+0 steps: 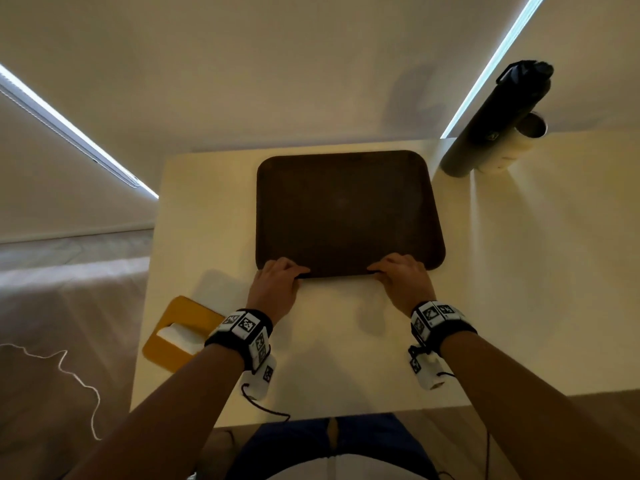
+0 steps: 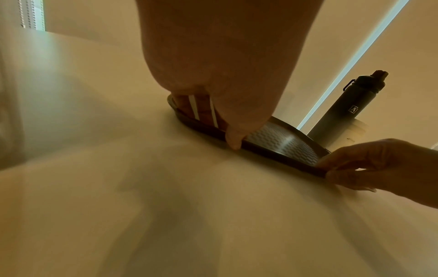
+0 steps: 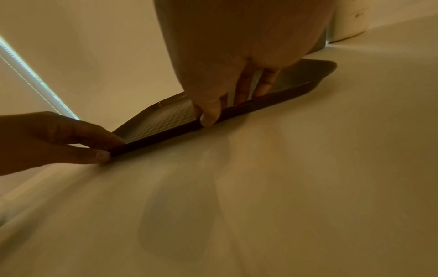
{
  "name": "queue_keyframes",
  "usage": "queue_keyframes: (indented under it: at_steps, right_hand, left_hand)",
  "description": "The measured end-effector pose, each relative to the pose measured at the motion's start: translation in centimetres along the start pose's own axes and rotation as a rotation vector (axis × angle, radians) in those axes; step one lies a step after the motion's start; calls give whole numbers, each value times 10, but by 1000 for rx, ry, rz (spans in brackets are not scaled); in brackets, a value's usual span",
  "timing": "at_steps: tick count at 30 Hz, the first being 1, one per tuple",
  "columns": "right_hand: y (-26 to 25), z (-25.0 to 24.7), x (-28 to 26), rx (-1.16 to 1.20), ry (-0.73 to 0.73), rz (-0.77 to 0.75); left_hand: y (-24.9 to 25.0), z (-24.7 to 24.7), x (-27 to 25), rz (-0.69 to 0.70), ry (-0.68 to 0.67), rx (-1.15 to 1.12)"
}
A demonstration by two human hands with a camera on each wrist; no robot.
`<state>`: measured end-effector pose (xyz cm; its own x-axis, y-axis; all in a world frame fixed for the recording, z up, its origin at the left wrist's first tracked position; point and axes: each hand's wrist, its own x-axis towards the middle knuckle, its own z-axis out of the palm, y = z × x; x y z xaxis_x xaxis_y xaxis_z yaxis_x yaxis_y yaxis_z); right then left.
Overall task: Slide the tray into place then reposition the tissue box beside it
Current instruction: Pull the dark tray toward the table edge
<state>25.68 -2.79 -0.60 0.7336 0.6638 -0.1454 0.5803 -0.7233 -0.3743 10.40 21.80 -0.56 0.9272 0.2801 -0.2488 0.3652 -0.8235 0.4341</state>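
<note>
A dark brown rectangular tray lies flat on the white table, its far edge close to the wall. My left hand pinches the tray's near rim at the left corner, fingers inside the rim and thumb outside. My right hand pinches the same rim at the right corner. The tray's textured floor shows between the hands. A yellow tissue box with white tissue poking out lies at the table's near left edge, partly behind my left wrist.
A tall dark bottle stands at the table's far right, by the tray's far right corner, with a white container beside it. A wall runs behind the table. A white cord lies on the floor at left.
</note>
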Motion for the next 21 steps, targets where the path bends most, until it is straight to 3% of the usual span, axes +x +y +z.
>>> queue_keyframes:
  at_steps: [21]
  right_hand:
    - [8,-6,-1,27,12,-30]
  left_hand:
    - [6,10,1,-27,42,-25]
